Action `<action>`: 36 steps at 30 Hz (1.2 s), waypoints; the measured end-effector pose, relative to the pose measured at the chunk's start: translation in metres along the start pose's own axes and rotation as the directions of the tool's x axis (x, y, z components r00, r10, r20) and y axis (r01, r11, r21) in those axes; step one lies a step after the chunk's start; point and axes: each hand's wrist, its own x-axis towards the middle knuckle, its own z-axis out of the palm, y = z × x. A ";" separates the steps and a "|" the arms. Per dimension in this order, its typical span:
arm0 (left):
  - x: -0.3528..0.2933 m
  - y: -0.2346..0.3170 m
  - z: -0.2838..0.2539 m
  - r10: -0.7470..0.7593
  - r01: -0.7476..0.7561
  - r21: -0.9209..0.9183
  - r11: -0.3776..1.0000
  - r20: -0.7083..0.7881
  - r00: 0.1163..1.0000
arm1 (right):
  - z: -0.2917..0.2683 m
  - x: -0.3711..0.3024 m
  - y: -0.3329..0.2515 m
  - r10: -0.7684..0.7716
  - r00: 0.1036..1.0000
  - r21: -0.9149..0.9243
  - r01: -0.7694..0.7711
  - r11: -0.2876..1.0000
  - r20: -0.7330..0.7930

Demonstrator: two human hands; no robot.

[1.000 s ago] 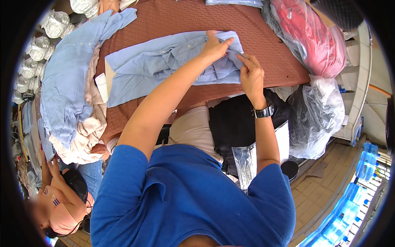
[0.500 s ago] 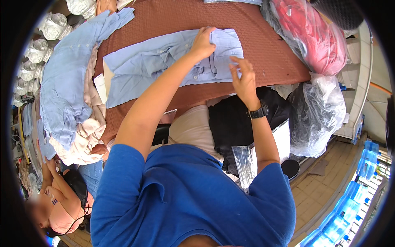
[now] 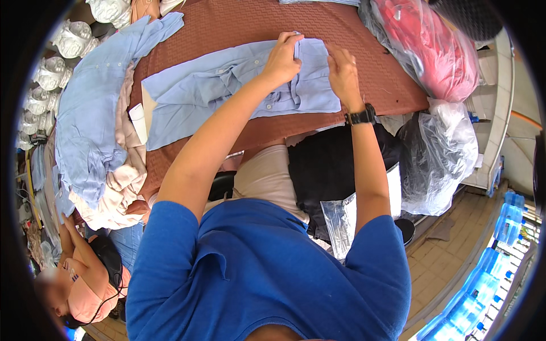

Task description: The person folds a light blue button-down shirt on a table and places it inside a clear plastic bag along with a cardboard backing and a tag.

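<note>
A light blue buttoned shirt [image 3: 227,74] lies folded lengthwise across the brown-covered table [image 3: 250,17], its button placket bunched along the middle. A strip of pale board [image 3: 148,105] shows from under its left end. Near the shirt's far edge, my left hand [image 3: 282,59] is closed on an upright fold of the blue cloth. My right hand [image 3: 343,74], a black watch on its wrist, is over the shirt's right end by the far corner. Its fingers are slightly bent with the thumb apart, and no cloth shows gripped between them.
Another blue shirt [image 3: 94,102] and beige cloth [image 3: 122,176] hang over the table's left side. Plastic-wrapped red goods [image 3: 429,48] sit at the right, above a clear bag [image 3: 438,159]. Black cloth [image 3: 335,165] lies at my lap. A person [image 3: 91,278] is at the lower left.
My right hand has moved away from me along the shirt's right end, toward the far corner. My left hand has shifted slightly, still holding the fold.
</note>
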 end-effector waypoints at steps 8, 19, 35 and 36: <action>-0.020 0.004 -0.014 0.114 -0.070 0.462 0.884 -0.067 0.991 | 0.045 -0.017 0.011 0.063 0.997 -0.242 -0.049 0.969 0.053; -0.039 -0.026 0.020 0.076 -0.150 0.622 0.768 0.144 0.987 | 0.070 -0.011 0.033 0.121 0.972 -0.362 -0.041 0.931 0.202; -0.042 -0.025 0.014 0.112 -0.186 0.661 0.727 0.153 0.982 | 0.037 -0.046 0.009 0.138 0.965 -0.317 -0.062 0.946 0.222; -0.050 -0.021 0.011 0.125 -0.193 0.674 0.713 0.149 0.981 | 0.033 -0.049 0.004 0.097 0.972 -0.338 -0.019 0.941 0.214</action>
